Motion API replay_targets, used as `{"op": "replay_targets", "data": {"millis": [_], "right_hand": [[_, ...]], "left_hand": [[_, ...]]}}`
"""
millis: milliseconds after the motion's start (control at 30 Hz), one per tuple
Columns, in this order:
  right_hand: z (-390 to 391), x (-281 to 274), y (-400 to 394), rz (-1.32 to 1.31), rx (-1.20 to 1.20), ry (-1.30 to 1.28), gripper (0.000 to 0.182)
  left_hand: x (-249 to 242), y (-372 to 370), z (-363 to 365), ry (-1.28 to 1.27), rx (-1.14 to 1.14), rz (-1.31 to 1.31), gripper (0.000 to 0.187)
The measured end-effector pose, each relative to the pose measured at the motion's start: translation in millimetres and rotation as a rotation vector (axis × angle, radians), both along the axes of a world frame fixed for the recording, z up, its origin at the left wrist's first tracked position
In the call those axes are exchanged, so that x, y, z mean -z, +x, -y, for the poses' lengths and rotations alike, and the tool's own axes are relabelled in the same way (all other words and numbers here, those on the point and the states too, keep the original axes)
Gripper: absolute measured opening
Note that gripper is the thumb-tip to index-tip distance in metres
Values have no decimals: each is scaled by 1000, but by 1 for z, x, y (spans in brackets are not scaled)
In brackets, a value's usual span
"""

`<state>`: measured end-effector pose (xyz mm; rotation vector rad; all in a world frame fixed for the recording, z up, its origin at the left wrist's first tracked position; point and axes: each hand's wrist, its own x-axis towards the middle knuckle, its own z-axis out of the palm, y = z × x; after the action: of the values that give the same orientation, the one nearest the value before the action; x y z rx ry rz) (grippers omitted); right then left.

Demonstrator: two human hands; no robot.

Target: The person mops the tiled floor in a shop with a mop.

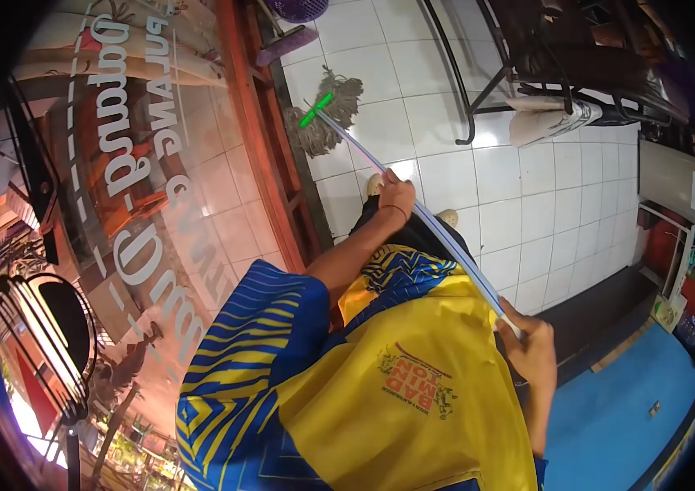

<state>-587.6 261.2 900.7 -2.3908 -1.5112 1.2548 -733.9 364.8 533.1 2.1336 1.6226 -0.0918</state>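
A string mop with grey strands (339,94) and a green clamp (316,110) lies on the tiled floor at the upper middle. Its pale blue handle (454,245) runs diagonally down towards my body. My left hand (396,198) is wrapped round the handle's lower part, nearer the mop head. Closer to me, at the handle's top end, my right hand (530,342) grips it. The mop head is beside the red wooden frame (269,155) of a glass pane. My shoes (448,218) show partly behind the handle.
A purple broom (286,45) and a purple basket (298,8) are by the frame. Black metal furniture legs (458,82) stand on the white tiles (519,213). A blue surface (625,409) is at the lower right. Lettered glass (126,155) lines the left.
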Motion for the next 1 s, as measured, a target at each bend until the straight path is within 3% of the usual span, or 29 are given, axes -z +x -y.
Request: {"op": "replay_targets", "data": {"millis": [33, 100, 133, 200, 233, 300, 367, 400, 433, 533, 567, 600, 633, 667, 700, 800, 833, 900, 1000], "right_hand": [[-6, 3, -6, 26, -24, -58, 33], [-15, 22, -18, -2, 28, -27, 33], [-25, 31, -26, -9, -56, -51, 35], [-36, 66, -49, -118, -21, 55, 35], [-42, 83, -60, -124, -103, 204, 33], [-66, 80, -69, -92, -182, 268, 32], [-97, 57, -59, -103, -58, -26, 31], [-92, 67, -49, -146, -28, 82, 31], [-87, 63, -40, -58, -87, -56, 31], [-43, 51, -15, -94, -13, -157, 32], [-31, 36, -8, -29, -13, -206, 33], [-19, 17, -2, 33, -6, -253, 33], [-6, -3, 8, 29, 19, -224, 33], [17, -14, 20, 12, 125, -115, 33], [28, -33, 25, 79, 173, -154, 33], [46, -79, 38, 188, 293, -232, 32], [64, -77, 49, 115, 354, -106, 32], [67, -70, 60, 48, 415, -7, 32], [52, -52, 68, -82, 508, -57, 32]], "left_hand": [[18, 0, -3, 60, -69, 19, 18], [30, -19, -29, 30, -32, -15, 21], [34, -33, -47, -10, -2, -38, 22], [58, -66, -85, 8, 79, -177, 20], [62, -81, -111, -36, 38, -102, 19], [46, -93, -146, -66, 64, -123, 18], [44, -85, -157, -40, 89, -173, 17], [29, -76, -149, -47, 105, -201, 17], [16, -64, -146, -33, 114, -221, 17], [23, -31, -99, -120, 207, -228, 20], [63, -10, -72, -81, 218, -243, 21], [60, 9, -45, -39, 345, -298, 21], [-23, 18, -35, -144, 311, -157, 22], [-20, 39, -11, -157, 448, -148, 21], [-61, 53, 3, -199, 357, -48, 20], [-64, 92, 45, -253, 528, 101, 18], [-68, 96, 47, -316, 638, 153, 18], [-64, 101, 46, -311, 630, 154, 18], [-57, 91, 28, -287, 611, 137, 21]]}}
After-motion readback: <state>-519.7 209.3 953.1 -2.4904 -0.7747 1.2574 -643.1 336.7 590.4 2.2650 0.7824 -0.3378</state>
